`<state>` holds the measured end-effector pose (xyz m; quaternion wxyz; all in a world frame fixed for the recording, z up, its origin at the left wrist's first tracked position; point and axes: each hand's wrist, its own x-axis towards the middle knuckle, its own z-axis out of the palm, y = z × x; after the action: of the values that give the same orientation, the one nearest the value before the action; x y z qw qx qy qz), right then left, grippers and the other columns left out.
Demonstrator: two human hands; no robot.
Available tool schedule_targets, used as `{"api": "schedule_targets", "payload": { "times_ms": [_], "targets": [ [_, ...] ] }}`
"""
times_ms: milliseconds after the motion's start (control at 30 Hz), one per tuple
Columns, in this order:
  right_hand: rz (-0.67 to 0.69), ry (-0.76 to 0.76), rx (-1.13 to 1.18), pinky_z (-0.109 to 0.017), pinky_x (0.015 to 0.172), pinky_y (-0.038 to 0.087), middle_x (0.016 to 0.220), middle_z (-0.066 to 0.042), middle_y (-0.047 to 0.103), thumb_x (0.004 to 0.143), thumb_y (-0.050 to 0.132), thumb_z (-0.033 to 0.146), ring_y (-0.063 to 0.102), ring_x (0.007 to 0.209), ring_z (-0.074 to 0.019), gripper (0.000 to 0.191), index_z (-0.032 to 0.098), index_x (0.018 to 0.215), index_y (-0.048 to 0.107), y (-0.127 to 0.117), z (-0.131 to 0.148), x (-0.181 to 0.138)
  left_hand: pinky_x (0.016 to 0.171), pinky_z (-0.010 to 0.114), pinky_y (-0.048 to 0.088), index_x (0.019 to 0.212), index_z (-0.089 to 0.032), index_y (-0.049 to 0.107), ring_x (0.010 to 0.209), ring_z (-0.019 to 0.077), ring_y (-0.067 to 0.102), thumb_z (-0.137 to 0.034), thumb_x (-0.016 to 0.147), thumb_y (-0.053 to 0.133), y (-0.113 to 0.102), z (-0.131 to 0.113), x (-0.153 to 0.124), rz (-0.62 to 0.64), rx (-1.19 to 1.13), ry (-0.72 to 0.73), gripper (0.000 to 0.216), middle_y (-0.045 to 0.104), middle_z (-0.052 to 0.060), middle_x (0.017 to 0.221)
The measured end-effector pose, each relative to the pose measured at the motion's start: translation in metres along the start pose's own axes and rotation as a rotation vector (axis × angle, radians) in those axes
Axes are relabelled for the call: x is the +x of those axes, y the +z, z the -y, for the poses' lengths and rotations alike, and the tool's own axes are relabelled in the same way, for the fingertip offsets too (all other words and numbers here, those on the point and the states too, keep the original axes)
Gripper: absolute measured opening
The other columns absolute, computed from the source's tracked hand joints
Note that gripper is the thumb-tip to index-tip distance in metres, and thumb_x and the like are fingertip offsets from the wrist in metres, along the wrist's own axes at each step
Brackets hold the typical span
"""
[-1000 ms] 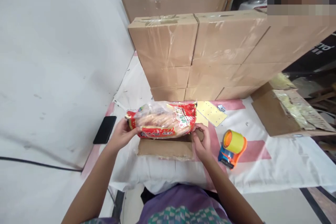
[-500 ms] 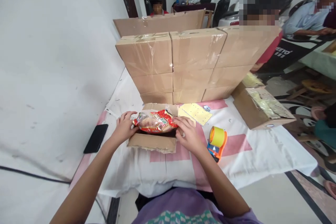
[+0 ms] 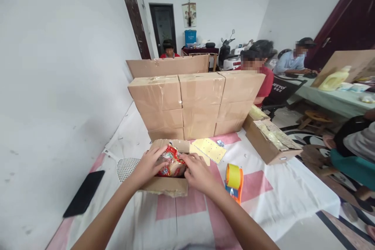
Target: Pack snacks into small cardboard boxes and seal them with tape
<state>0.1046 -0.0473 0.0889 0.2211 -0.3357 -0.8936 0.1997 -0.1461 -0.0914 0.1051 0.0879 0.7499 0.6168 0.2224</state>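
A shiny red-and-clear plastic food packet point(image 3: 175, 168) with something brownish inside sits down in a small open cardboard box point(image 3: 168, 186). My left hand point(image 3: 150, 166) holds the packet's left side, fingers over its top. My right hand point(image 3: 199, 171) grips its right end with bent fingers, its palm beside the box's right edge. The box's front and back flaps are folded outward. My hands hide parts of the packet and the box's side walls.
Stacked, taped cartons point(image 3: 202, 105) stand behind the box. A tape dispenser point(image 3: 234, 181), yellow perforated sheets point(image 3: 208, 150), a black phone-like slab point(image 3: 84, 193), a white mesh swatter point(image 3: 125, 168) and an opened carton point(image 3: 271, 144) lie around. Several people sit beyond.
The packet has gone from above the box opening down into it. My left hand has moved from its left end onto its top. The view has tilted up.
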Motion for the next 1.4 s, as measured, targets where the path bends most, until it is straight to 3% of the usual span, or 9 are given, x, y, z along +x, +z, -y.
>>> {"api": "schedule_targets", "payload": {
  "times_ms": [133, 433, 600, 700, 833, 967, 1133, 1267, 1400],
  "targets": [
    [-0.156, 0.095, 0.141, -0.042, 0.112, 0.045, 0.151, -0.009, 0.053, 0.084, 0.044, 0.006, 0.05, 0.137, -0.0237, 0.072, 0.023, 0.154, 0.035, 0.018, -0.007, -0.012, 0.096, 0.043, 0.042, 0.129, -0.035, 0.063, 0.109, 0.0264, 0.06, -0.033, 0.103, 0.045, -0.005, 0.0, -0.001, 0.079, 0.171, 0.093, 0.032, 0.067, 0.006, 0.116],
    [-0.22, 0.127, 0.195, -0.045, 0.113, 0.048, 0.151, -0.014, 0.053, 0.092, 0.042, 0.011, 0.052, 0.14, -0.0248, 0.07, 0.021, 0.158, 0.023, 0.039, -0.008, -0.01, 0.083, 0.037, 0.042, 0.106, -0.026, 0.072, 0.097, 0.0254, 0.056, -0.012, 0.094, 0.048, 0.013, -0.024, 0.021, 0.381, 0.252, 0.303, 0.031, 0.062, 0.007, 0.101],
    [-0.282, 0.171, 0.44, -0.048, 0.112, 0.048, 0.15, -0.014, 0.053, 0.1, 0.046, 0.027, 0.053, 0.138, -0.026, 0.067, 0.024, 0.161, 0.018, 0.045, -0.014, -0.013, 0.096, 0.037, 0.047, 0.142, -0.032, 0.057, 0.115, 0.0275, 0.059, -0.031, 0.094, 0.059, -0.003, -0.015, 0.025, 0.462, 0.073, 0.253, 0.048, 0.063, 0.008, 0.129],
    [-0.266, 0.12, 0.546, -0.048, 0.114, 0.045, 0.155, -0.012, 0.048, 0.099, 0.055, 0.039, 0.049, 0.141, -0.0269, 0.067, 0.027, 0.159, 0.027, 0.046, -0.024, -0.021, 0.114, 0.04, 0.041, 0.159, -0.035, 0.033, 0.14, 0.0303, 0.048, -0.054, 0.095, 0.059, -0.024, 0.013, -0.016, 0.239, -0.201, 0.03, 0.072, 0.047, 0.006, 0.157],
    [-0.079, -0.083, 0.454, -0.055, 0.122, 0.034, 0.16, -0.006, 0.045, 0.103, 0.049, 0.041, 0.035, 0.151, -0.0292, 0.051, 0.032, 0.153, 0.045, 0.041, -0.033, -0.03, 0.118, 0.05, 0.038, 0.152, -0.022, 0.048, 0.147, 0.0386, 0.041, -0.09, 0.073, 0.053, -0.015, 0.061, -0.102, -0.281, -0.471, -0.161, 0.105, 0.048, 0.017, 0.156],
    [0.004, -0.129, 0.337, -0.062, 0.124, 0.026, 0.165, 0.002, 0.037, 0.105, 0.042, 0.041, 0.023, 0.155, -0.0322, 0.038, 0.036, 0.13, 0.07, 0.039, -0.034, -0.028, 0.114, 0.055, 0.042, 0.127, -0.022, 0.072, 0.139, 0.0423, 0.05, -0.099, 0.052, 0.057, 0.023, 0.078, -0.142, -0.3, -0.457, -0.124, 0.109, 0.054, 0.02, 0.15],
    [-0.189, 0.13, 0.669, -0.056, 0.122, 0.031, 0.163, -0.01, 0.037, 0.099, 0.051, 0.055, 0.035, 0.15, -0.0304, 0.05, 0.028, 0.141, 0.059, 0.053, -0.043, 0.019, 0.091, 0.041, 0.055, 0.071, -0.02, 0.075, 0.09, 0.0249, 0.07, -0.067, 0.094, 0.051, 0.042, 0.069, -0.112, -0.551, -0.313, -0.277, 0.057, 0.075, 0.009, 0.083],
    [-0.278, 0.309, 1.0, -0.052, 0.116, 0.04, 0.148, -0.014, 0.055, 0.087, 0.063, 0.065, 0.051, 0.139, -0.0292, 0.078, 0.027, 0.151, 0.044, 0.064, -0.05, 0.068, 0.082, 0.039, 0.057, 0.077, -0.017, 0.074, 0.082, 0.0244, 0.071, -0.075, 0.097, 0.029, 0.037, 0.074, -0.103, -0.602, -0.323, -0.224, 0.076, 0.075, 0.011, 0.08],
    [-0.282, 0.015, 0.927, -0.046, 0.109, 0.047, 0.119, -0.009, 0.073, 0.097, 0.053, 0.058, 0.064, 0.121, -0.0254, 0.047, 0.027, 0.131, 0.063, 0.058, -0.05, 0.064, 0.089, 0.041, 0.058, 0.104, -0.017, 0.076, 0.1, 0.0299, 0.074, -0.086, 0.081, 0.049, 0.028, 0.073, -0.134, -0.531, -0.279, -0.069, 0.077, 0.078, 0.015, 0.106]
  ]
}}
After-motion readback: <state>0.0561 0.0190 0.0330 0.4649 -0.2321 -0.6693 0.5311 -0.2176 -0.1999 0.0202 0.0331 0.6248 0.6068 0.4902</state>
